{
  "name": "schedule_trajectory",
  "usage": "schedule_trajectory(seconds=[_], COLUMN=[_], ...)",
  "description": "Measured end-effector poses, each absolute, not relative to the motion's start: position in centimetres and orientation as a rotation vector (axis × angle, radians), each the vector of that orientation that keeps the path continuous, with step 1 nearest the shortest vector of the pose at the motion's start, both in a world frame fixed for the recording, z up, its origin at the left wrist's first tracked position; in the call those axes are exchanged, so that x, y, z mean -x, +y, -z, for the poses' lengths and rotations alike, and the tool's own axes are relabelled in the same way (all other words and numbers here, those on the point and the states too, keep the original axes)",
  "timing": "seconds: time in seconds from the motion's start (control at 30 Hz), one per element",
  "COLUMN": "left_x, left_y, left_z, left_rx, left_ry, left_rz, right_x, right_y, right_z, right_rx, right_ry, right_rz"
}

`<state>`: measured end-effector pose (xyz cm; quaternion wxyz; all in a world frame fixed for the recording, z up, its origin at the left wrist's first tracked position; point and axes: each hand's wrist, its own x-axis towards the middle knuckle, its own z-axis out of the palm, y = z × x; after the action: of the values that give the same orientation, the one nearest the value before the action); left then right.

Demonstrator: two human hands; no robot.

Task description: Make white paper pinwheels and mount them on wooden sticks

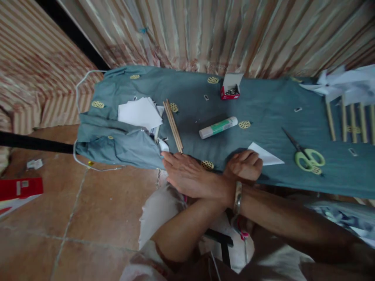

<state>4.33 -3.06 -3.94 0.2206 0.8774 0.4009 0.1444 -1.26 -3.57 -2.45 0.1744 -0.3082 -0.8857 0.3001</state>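
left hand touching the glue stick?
Apart. The head view shows a strip of bare blue cloth between the left hand and the glue stick.

head view: worn on the head | aimed forward and down across the cloth-covered table (263,97) toward the curtain (234,31) | table seen from close by, near edge at the wearer's body | frame apparently tilted

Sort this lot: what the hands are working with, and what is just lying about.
In hand: folded white paper under the left hand; wooden sticks by the right hand.
Lying about: glue stick, scissors, red box, paper stack.
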Motion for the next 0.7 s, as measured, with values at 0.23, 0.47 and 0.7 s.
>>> schedule_trajectory(seconds=[0.23,0.47,0.7], left_x=[-3.6,-3.6,-4.3], left_y=[-1.9,-2.4,-2.7], left_z=[3.7,4.1,3.1], left_rx=[-2.455,-2.465,-2.524], left_ry=[1.017,1.063,1.159], left_rz=[-0.318,-0.354,-0.327], right_x=[2.4,1.8,1.8], right_y=[-3.2,-3.4,-5.2], right_z=[1.5,1.0,1.8], right_rx=[1.017,1.050,1.157], right_ry=[-2.516,-2.463,-2.247], right_rz=[-1.001,-1.010,-0.767])
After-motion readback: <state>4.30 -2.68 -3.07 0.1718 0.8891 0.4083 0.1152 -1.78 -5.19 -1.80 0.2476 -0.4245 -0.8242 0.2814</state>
